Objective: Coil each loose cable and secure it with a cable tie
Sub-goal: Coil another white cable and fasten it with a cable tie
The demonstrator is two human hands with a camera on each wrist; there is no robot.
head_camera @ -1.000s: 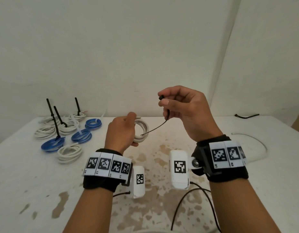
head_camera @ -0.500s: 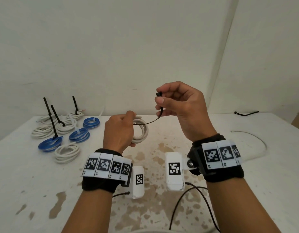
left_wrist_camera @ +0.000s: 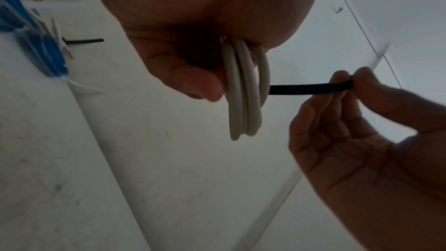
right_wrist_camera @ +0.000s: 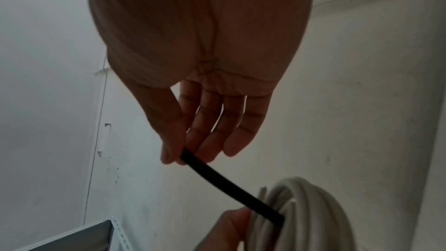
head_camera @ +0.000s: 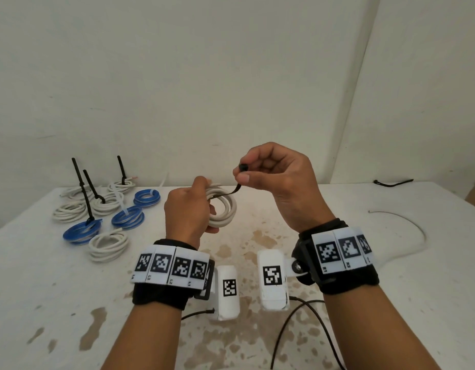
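My left hand (head_camera: 189, 209) grips a coiled white cable (head_camera: 222, 210) above the table, the coil standing upright between thumb and fingers (left_wrist_camera: 193, 81). A black cable tie (head_camera: 231, 190) runs from the coil up to my right hand (head_camera: 260, 172), which pinches it near its head between thumb and forefinger. In the left wrist view the black cable tie (left_wrist_camera: 310, 88) passes behind the coiled white cable (left_wrist_camera: 246, 91). In the right wrist view the black cable tie (right_wrist_camera: 229, 184) reaches into the coiled white cable (right_wrist_camera: 311, 215).
Several tied white and blue coils (head_camera: 105, 209) with black ties sticking up lie at the table's back left. A loose white cable (head_camera: 407, 222) curves at the right. A black tie (head_camera: 392, 182) lies far right. Black camera cords (head_camera: 308, 324) trail near the front edge.
My right hand has moved closer to the coil and higher, so the tie's free stretch is shorter and runs through the coil. The left hand keeps its hold.
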